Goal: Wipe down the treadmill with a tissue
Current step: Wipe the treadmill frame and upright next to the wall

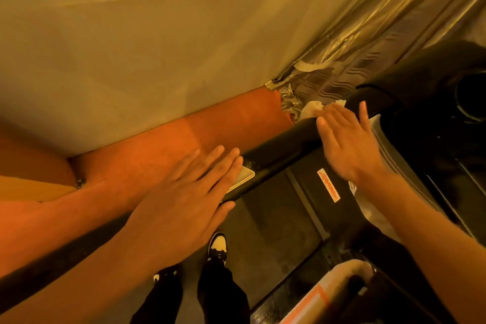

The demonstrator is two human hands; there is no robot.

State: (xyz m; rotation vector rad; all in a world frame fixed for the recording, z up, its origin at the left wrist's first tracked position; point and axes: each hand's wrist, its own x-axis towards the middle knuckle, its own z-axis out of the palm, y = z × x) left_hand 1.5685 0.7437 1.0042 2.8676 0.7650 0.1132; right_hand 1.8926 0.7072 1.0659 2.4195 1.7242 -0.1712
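No text can be read for sure. A white sticker (328, 185) on the dark treadmill (276, 148) side panel carries red slanted writing, but the letters are too blurred to make out.

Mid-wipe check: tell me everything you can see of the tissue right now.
The tissue is white and crumpled into a soft wad, and looks like paper. It lies on top of the black handrail towards its far end, pressed down under the straight fingers of the right hand. Only its bunched edges show beyond the fingertips; the rest is hidden beneath the hand.
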